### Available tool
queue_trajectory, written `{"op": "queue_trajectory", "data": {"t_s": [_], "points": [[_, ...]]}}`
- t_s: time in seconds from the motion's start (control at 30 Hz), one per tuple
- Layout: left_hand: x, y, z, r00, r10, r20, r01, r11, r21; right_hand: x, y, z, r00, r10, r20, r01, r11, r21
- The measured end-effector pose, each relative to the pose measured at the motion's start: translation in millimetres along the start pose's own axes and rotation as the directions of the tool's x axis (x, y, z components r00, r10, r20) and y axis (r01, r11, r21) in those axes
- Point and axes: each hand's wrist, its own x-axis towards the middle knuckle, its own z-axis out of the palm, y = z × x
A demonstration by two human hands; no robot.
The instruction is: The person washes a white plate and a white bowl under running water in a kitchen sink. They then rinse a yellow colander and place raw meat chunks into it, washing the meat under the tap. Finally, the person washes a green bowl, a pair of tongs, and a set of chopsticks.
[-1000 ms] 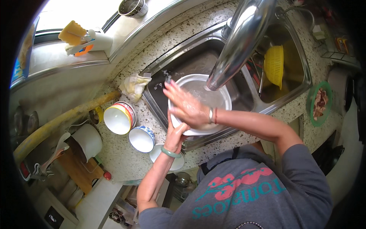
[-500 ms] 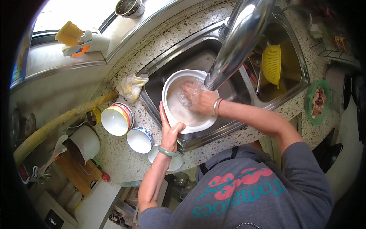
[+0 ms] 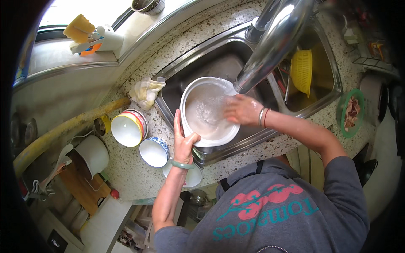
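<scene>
A round white pot (image 3: 188, 132) holds cloudy water and sits tilted toward me over the left sink basin. The chrome faucet (image 3: 270, 46) runs into it, and the water churns where the stream lands. My left hand (image 3: 184, 143) grips the near-left rim, thumb hooked over the edge and fingers along the outer wall; a green bangle circles that wrist. At the pot's right side is my right hand (image 3: 244, 110), palm down, with loosely stretched, slightly blurred fingers over the rim. Nothing shows in its grasp. Whatever lies under the cloudy water cannot be made out.
Left of the sink (image 3: 202, 55) stand a stack of bowls (image 3: 126, 130), a blue-patterned bowl (image 3: 154, 152) and a crumpled plastic bag (image 3: 145, 92). A yellow colander (image 3: 301, 72) leans in the right basin. Farther right, a green basket (image 3: 358, 97) holds raw meat pieces.
My right hand has drawn out of the water to the pot's right rim. The churning water surface is now uncovered. My left hand keeps its hold on the rim.
</scene>
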Motion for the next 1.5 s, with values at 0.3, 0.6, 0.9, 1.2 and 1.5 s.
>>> {"op": "queue_trajectory", "data": {"t_s": [0.3, 0.6, 0.9, 1.2, 1.5], "points": [[-8.6, -23.0, 7.4, 0.987, -0.099, -0.127, 0.065, 0.966, -0.251, 7.3, 21.4, 61.8, 0.79, 0.604, -0.107, 0.037, 0.128, 0.991], [-11.4, -17.8, 32.1, 0.963, 0.242, -0.116, -0.238, 0.97, 0.045, 18.0, -9.0, 59.7, 0.454, 0.772, -0.445, -0.176, 0.567, 0.804], [-9.4, -11.3, 24.8, 0.983, 0.159, -0.097, -0.171, 0.977, -0.129, 38.6, 41.2, -1.3, 0.65, 0.436, -0.622, -0.417, 0.889, 0.187], [13.9, -48.6, 23.2, 0.965, 0.157, -0.209, -0.185, 0.975, -0.12, -11.4, -73.8, 21.1, 0.92, 0.257, -0.295, -0.066, 0.845, 0.53], [2.1, -29.1, 28.2, 0.994, 0.109, -0.028, -0.11, 0.992, -0.067, -4.2, -2.5, 17.0, 0.976, 0.049, -0.21, -0.084, 0.983, -0.162]]}}
